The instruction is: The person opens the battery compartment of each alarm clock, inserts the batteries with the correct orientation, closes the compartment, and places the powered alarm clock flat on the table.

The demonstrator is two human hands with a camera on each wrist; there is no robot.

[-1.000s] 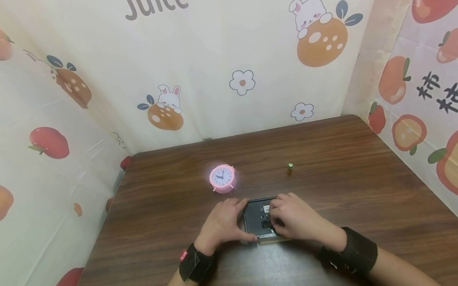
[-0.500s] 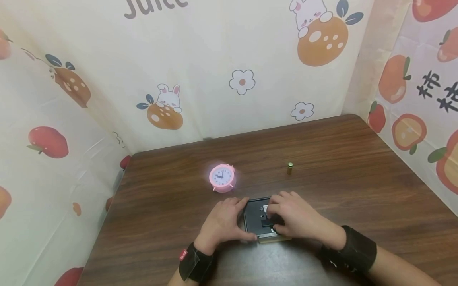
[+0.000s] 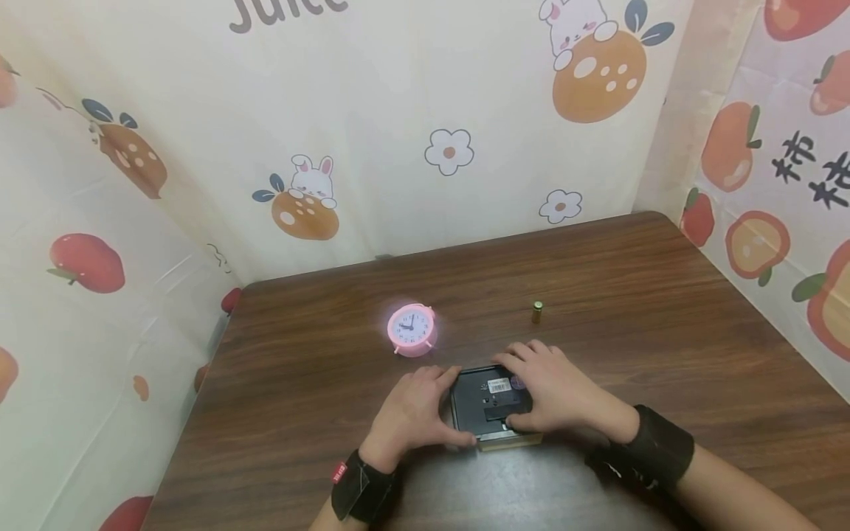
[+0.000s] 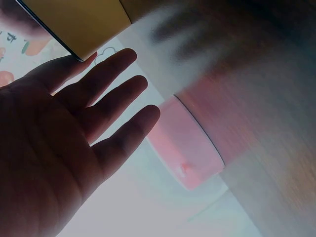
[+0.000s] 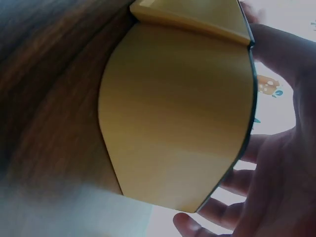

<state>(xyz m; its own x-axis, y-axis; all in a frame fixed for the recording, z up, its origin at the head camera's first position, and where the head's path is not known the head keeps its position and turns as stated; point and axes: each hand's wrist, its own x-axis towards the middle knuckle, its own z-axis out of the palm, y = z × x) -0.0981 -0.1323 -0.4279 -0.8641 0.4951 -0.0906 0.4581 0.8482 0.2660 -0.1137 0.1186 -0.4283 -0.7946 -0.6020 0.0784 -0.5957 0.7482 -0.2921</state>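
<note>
Patterned cloth hangings (image 3: 385, 96) are surrounding the brown wood-grain counter (image 3: 299, 324) before you. Between your two hands, near the counter's close edge, a gold-sided box (image 3: 471, 409) is lying with its black back facing upward; its front is facing the counter and is hidden from you. The back is bearing a white label (image 3: 498, 386) and, nearer you, a dark rectangular panel (image 3: 502, 411). Whether this panel is covering a compartment, and what any compartment is holding, you cannot tell. The panel's long axis is running left to right, tilting slightly away from you at its right end; the box's near edge is following much the same line. Your left hand (image 3: 417, 413) is spreading wide, its thumb and index finger framing the left corners of the box. Your right hand (image 3: 554, 391) is also spreading wide, its fingers reaching along the far right edge while its thumb is resting by the panel. Beyond the left hand, a pink clock (image 3: 412, 329) is standing upright, its dial facing you and tilting upward. Farther right, well apart from it, a small green-and-gold cylinder (image 3: 537, 313) is standing upright, its long axis vertical.
</note>
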